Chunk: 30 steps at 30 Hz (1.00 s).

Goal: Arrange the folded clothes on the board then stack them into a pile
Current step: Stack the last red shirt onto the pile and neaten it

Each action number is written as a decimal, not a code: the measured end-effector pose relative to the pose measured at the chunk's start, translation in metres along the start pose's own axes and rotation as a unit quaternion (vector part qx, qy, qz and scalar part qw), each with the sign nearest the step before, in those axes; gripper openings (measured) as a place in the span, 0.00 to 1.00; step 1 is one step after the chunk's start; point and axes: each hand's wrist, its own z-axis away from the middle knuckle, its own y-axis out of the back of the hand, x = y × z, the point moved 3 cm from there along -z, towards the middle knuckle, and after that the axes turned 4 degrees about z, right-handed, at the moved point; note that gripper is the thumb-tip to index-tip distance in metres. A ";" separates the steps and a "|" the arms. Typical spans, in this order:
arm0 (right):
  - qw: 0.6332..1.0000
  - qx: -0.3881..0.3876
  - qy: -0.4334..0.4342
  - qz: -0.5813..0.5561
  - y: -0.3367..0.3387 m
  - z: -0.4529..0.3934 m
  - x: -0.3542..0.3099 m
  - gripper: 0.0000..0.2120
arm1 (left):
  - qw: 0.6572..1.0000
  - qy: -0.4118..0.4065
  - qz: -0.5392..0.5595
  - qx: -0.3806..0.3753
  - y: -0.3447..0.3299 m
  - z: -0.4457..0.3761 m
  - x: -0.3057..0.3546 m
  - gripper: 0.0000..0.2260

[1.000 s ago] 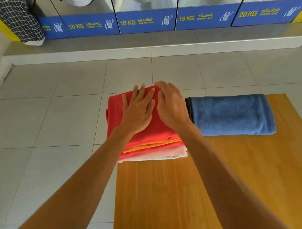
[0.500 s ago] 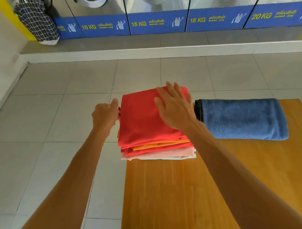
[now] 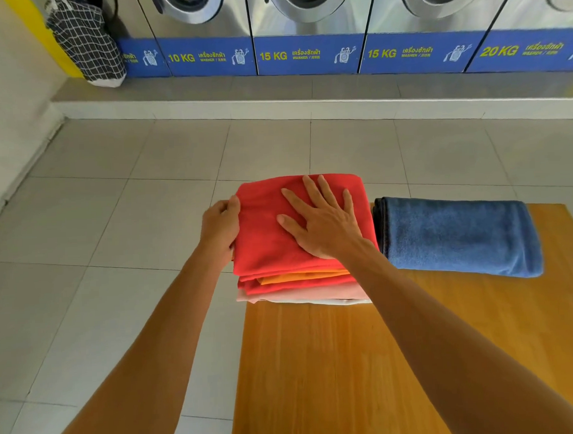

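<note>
Right hand [image 3: 324,223]: palm down, fingers spread, laid flat on the top red garment [image 3: 273,236] of the pile [image 3: 300,281]; forearm runs in from the lower right across the board [image 3: 349,377]. This grip is wide and flat; it presses on the cloth and closes on nothing.

Left hand [image 3: 220,226]: set against the left side of the pile, thumb over the upper left edge of the red garment, fingers curled down the side; forearm runs in from the lower left over the tiled floor [image 3: 116,222]. This grip is narrow; it touches the pile's left edge; whether it pinches the cloth cannot be told.

Legible writing: blue panels on the washing machines [image 3: 304,15] at the far wall read "10 KG", "15 KG", "15 KG" and "20 KG" in yellow; the smaller text beside each figure is too small to read.

Pile: at the far left corner of the board, overhanging its left edge; layers visible from the top are red, orange, red, pink and white. A folded blue towel [image 3: 458,236] lies just beside the pile on its right, along the board's far edge. A black-and-white checked bag [image 3: 86,45] stands on the raised step at the far left.
</note>
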 end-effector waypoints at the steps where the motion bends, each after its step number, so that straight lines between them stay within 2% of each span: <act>1: 1.000 -0.001 0.002 -0.004 0.000 0.001 0.001 0.32 | 0.999 0.029 -0.023 -0.035 0.000 0.004 -0.005 0.15; 3: 1.000 -0.003 0.001 -0.006 0.001 0.002 0.001 0.31 | 0.993 0.063 -0.054 -0.087 0.004 0.011 -0.013 0.18; 5: 1.000 -0.005 0.001 -0.004 0.001 0.001 0.000 0.32 | 0.992 0.046 -0.041 -0.109 0.010 0.013 -0.017 0.15; 8: 1.000 -0.016 0.020 0.000 0.001 0.003 -0.001 0.42 | 0.993 0.043 0.029 -0.108 0.017 0.016 -0.019 0.09; 10: 0.999 -0.031 0.034 0.001 0.000 0.006 -0.002 0.50 | 0.988 0.075 0.041 -0.125 0.014 0.015 -0.016 0.14; 12: 0.999 -0.039 0.038 0.001 0.001 0.007 -0.001 0.54 | 0.984 0.097 0.047 -0.143 0.005 0.009 -0.005 0.20; 15: 0.998 -0.052 0.045 0.001 0.002 0.006 -0.001 0.57 | 0.990 0.082 0.080 -0.086 -0.007 -0.010 0.017 0.26; 19: 0.997 -0.051 0.055 -0.005 0.000 0.007 0.007 0.60 | 0.993 0.069 0.096 0.006 -0.014 -0.045 0.029 0.20; 21: 0.997 -0.050 0.057 -0.007 0.000 0.009 0.009 0.58 | 0.989 0.082 0.113 0.042 -0.013 -0.055 0.023 0.14; 24: 0.999 -0.021 0.033 -0.032 0.004 0.013 0.013 0.44 | 0.987 0.089 0.100 0.090 -0.010 -0.054 0.007 0.12; 27: 0.993 0.004 -0.101 -0.061 0.004 0.019 0.051 0.33 | 0.991 0.055 0.017 0.119 -0.008 -0.048 0.005 0.08; 29: 0.974 0.010 -0.208 -0.095 0.004 0.029 0.081 0.30 | 0.985 -0.022 -0.080 0.153 -0.008 -0.038 0.015 0.03; 30: 0.963 0.040 -0.239 -0.115 0.008 0.035 0.089 0.27 | 0.970 -0.077 -0.135 0.186 -0.010 -0.031 0.022 0.08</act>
